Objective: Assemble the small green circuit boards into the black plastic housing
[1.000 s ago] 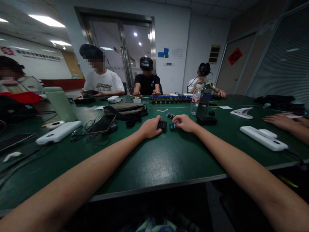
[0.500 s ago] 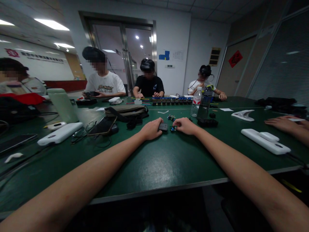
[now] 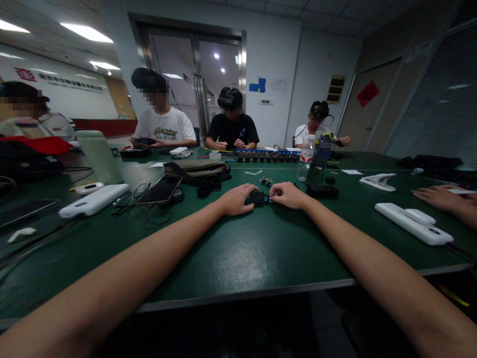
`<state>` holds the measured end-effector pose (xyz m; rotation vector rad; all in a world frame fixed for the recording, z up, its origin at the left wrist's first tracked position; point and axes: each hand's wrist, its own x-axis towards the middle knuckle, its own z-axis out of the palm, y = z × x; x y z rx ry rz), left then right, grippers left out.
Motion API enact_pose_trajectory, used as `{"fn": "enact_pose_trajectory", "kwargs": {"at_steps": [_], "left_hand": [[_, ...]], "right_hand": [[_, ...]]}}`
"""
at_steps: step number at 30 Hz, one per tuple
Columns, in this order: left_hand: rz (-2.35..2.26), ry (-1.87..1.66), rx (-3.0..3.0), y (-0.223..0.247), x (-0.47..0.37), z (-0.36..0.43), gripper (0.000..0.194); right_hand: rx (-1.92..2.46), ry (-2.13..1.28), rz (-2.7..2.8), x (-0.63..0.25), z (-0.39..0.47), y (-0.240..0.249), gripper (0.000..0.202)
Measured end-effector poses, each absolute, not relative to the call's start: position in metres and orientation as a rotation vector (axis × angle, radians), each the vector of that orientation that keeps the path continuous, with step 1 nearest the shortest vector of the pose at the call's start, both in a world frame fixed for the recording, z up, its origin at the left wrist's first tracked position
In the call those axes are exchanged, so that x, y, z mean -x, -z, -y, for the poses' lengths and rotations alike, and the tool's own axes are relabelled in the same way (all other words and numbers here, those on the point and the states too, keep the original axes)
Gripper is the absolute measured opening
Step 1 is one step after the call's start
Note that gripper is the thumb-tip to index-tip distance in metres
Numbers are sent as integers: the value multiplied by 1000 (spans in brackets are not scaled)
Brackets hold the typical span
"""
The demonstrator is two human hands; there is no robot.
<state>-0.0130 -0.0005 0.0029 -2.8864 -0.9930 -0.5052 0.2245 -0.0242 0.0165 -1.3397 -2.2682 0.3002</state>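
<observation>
My left hand (image 3: pixel 238 200) is closed on a small black box-shaped block (image 3: pixel 257 198), thumb on the near side and fingers on the far side. Just to its right, my right hand (image 3: pixel 288 195) pinches at a small blue-and-dark part (image 3: pixel 267 198) that lies against the block's right end; its exact kind is too small to make out. Beyond the hands, a little cluster of similar blue, green and metallic pieces (image 3: pixel 266 181) rests on the green table (image 3: pixel 238 258).
To the left are a phone (image 3: pixel 161 191), glasses, a white power bank (image 3: pixel 94 201), a green tumbler (image 3: pixel 99 156) and a grey bag (image 3: pixel 199 168). Bottles (image 3: pixel 305 161) and a black holder (image 3: pixel 322 191) stand right. Another power bank (image 3: pixel 413 223) lies near a co-worker's hand (image 3: pixel 434 194). Other people sit opposite.
The block in my left hand has turned from its grey, marked face to a black face. My right hand has brought the small blue part up against the block's right end.
</observation>
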Motion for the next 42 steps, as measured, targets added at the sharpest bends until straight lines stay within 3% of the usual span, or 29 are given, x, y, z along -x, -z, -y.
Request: {"fn": "enact_pose_trajectory", "kwargs": {"at_steps": [8,15,21,31,42], "left_hand": [[999,478,2927,-3,12,-1,50],[1080,470,2825,-4,12,-2,44],[1031,513,2859,-3,13,-4,38],[1033,511,2890,-3,13,-3,49],[1021,540,2879,-4,13,1,42]], "right_hand": [[1274,-344,2281,-227,22,-13,5],[1292,-352,2287,-224,26,-18,14],[1318,-311,2273,-222,26,-18,8],[1342,-255,2239,-223,22,-16,22],[1325,-286,2309,-222,24,-19,31]]}}
